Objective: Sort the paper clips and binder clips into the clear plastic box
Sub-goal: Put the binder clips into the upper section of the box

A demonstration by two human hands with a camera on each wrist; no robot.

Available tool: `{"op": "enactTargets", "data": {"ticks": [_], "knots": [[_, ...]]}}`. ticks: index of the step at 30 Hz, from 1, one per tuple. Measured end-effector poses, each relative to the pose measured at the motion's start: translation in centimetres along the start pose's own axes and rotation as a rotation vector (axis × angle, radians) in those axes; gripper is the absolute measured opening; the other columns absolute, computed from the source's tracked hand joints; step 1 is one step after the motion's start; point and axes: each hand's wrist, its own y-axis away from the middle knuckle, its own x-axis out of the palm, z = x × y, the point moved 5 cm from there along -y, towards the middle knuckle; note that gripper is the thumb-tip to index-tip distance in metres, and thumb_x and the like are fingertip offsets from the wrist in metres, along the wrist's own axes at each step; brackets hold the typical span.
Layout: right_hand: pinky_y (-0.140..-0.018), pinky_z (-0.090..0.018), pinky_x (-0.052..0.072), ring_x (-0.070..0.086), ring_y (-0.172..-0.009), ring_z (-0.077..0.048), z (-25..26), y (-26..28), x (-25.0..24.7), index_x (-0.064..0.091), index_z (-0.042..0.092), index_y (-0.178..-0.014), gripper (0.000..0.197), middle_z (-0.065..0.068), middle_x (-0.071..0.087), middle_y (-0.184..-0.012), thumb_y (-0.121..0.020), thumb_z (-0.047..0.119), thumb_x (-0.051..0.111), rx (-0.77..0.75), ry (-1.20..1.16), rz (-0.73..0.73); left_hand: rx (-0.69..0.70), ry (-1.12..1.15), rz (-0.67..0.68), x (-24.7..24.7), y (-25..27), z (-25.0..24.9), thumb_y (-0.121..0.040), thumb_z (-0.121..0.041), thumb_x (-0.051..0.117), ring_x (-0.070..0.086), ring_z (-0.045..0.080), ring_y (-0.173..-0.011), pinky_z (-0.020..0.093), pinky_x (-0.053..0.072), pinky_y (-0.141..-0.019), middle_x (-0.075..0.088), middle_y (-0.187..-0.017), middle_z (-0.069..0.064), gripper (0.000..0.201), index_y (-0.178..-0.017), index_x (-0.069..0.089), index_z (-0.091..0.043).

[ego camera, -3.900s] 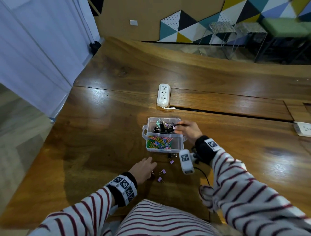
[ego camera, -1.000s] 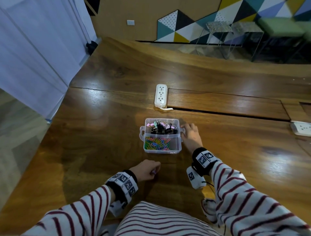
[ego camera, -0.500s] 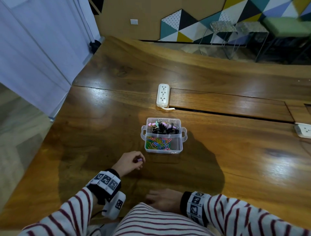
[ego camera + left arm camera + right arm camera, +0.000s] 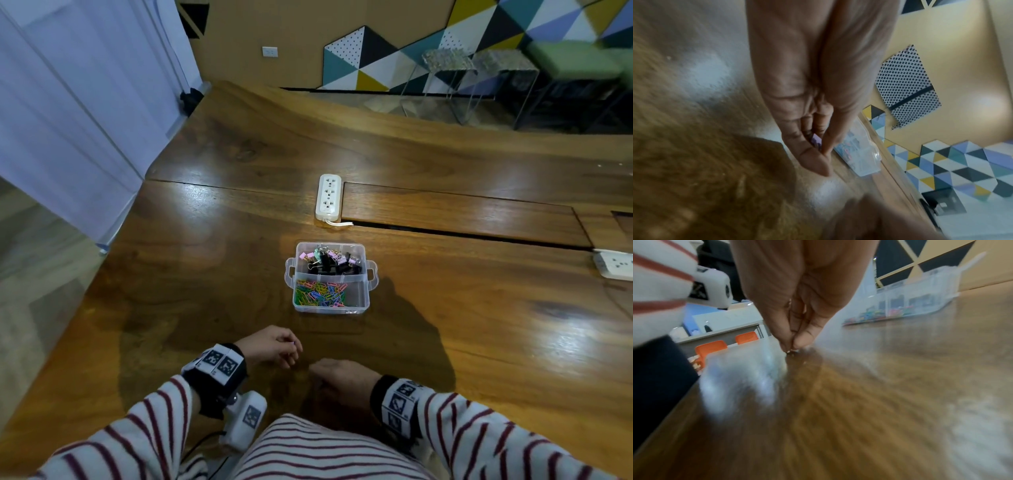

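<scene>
The clear plastic box (image 4: pixel 365 300) stands mid-table; binder clips (image 4: pixel 328 262) fill its far compartment and coloured paper clips (image 4: pixel 320 296) lie in the near one. My left hand (image 4: pixel 291 349) hovers near the table's front edge with its fingers curled, and it pinches a small purple binder clip (image 4: pixel 816 142) between thumb and fingers (image 4: pixel 826 146). Just to its right, my right hand (image 4: pixel 315 371) has thumb and forefinger pressed together at the tabletop. In the right wrist view they pinch a small shiny clip (image 4: pixel 791 351), which is blurred. The box (image 4: pixel 920 293) lies well beyond both hands.
A white power strip (image 4: pixel 329 197) lies behind the box, at the end of a long slot (image 4: pixel 462 230) in the wooden table. A second strip (image 4: pixel 615 263) sits at the right edge. A curtain (image 4: pixel 68 120) hangs along the left side.
My right hand left the box's right side, drew back to the front edge and now pinches at the tabletop beside the left hand. The left hand still holds the purple clip.
</scene>
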Motion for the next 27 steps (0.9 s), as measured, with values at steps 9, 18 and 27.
{"op": "enactTargets", "data": {"ticks": [9, 18, 27], "knots": [[-0.075, -0.020, 0.044, 0.054, -0.087, -0.012, -0.7, -1.5, -7.2, 0.060, 0.009, -0.093, 0.010, -0.009, 0.062, -0.097, -0.084, 0.009, 0.060, 0.047, -0.140, -0.504, 0.000, 0.602, -0.022, 1.9, -1.7, -3.8, -0.095, -0.013, 0.044, 0.060, 0.018, -0.070, 0.022, 0.053, -0.058, 0.061, -0.078, 0.009, 0.018, -0.089, 0.058, -0.004], [-0.092, -0.039, 0.049, 0.049, -0.114, -0.028, -10.2, 0.1, -12.4, 0.033, 0.007, -0.128, 0.050, -0.014, 0.045, -0.125, -0.087, 0.027, 0.055, 0.840, -0.085, -0.688, 0.147, 0.178, -0.241, -4.6, -3.1, -8.6, -0.095, 0.000, 0.039, 0.056, 0.016, -0.076, 0.022, 0.052, -0.071, 0.056, -0.086, 0.011, 0.017, -0.090, 0.055, 0.000], [-0.075, -0.047, 0.057, 0.065, -0.087, -0.040, -10.2, -0.5, -9.6, 0.028, 0.006, -0.118, 0.036, -0.025, 0.060, -0.105, -0.090, 0.009, 0.050, 0.823, -0.402, -0.557, 0.188, -0.587, -0.558, -7.5, -7.1, -13.0, -0.091, 0.000, 0.047, 0.053, 0.024, -0.112, 0.031, 0.042, -0.097, 0.054, -0.122, 0.014, 0.023, -0.111, 0.057, -0.004]]}}
